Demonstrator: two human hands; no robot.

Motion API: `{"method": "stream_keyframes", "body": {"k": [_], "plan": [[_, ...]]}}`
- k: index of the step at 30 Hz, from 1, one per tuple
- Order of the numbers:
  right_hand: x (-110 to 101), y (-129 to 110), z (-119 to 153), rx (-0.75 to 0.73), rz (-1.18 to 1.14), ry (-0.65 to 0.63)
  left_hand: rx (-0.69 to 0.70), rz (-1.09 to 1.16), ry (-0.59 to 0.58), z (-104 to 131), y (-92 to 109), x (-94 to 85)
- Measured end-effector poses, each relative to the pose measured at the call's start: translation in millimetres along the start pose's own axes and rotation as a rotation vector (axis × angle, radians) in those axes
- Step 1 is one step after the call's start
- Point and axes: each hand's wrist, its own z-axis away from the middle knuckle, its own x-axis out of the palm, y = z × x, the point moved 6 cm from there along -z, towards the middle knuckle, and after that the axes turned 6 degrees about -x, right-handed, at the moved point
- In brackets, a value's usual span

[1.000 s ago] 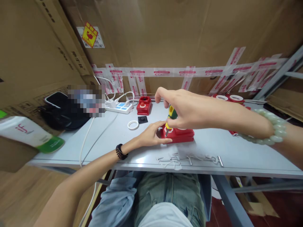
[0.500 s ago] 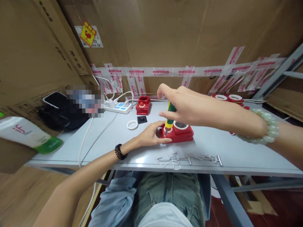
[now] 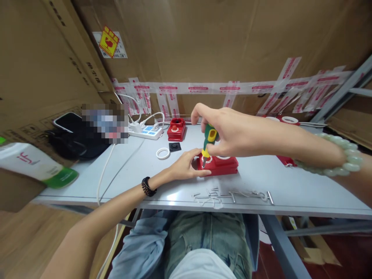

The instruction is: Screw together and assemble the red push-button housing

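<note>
- Screws (image 3: 229, 195) lie on the table (image 3: 290, 182), nearer than the red box (image 3: 218, 164).
- Left hand (image 3: 186, 165) is pressed on the box's left end.
- Right hand (image 3: 229, 130) pinches a green-yellow screwdriver (image 3: 208, 140), tip down on the box.
- White ring (image 3: 163, 153) lies beyond, to the left.

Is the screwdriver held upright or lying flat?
Nearly upright, slightly tilted: the right hand grips the screwdriver handle-up, tip down on the red housing, which the left hand touches.
</note>
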Motion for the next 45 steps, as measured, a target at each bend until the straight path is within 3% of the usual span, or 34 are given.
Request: {"method": "stream_keyframes", "body": {"k": [6, 11, 25, 31, 33, 37, 42, 45], "plan": [[-3, 1, -1, 0.023, 0.04, 0.058, 0.002, 0.005, 0.004, 0, 0, 0.1], [1, 0, -1, -0.021, -0.002, 0.033, -0.002, 0.014, 0.013, 0, 1, -0.6], [-15, 7, 9, 0.01, -0.095, 0.237, -0.019, -0.009, -0.019, 5, -4, 1.9], [-29, 7, 20, 0.01, -0.147, 0.301, 0.164, -0.04, 0.214, 19, 21, -20.6], [-30, 7, 24, 0.018, -0.16, 0.307, 0.202, -0.052, 0.238, 23, 29, -22.9], [-30, 10, 29, 0.022, -0.168, 0.309, 0.249, -0.08, 0.204, 29, 41, -19.3], [-38, 21, 38, 0.056, -0.191, 0.39, 0.271, -0.217, -0.028, 34, 47, 2.4], [-41, 30, 43, 0.092, -0.215, 0.441, 0.239, -0.316, -0.111, 36, 47, 13.3]]}}
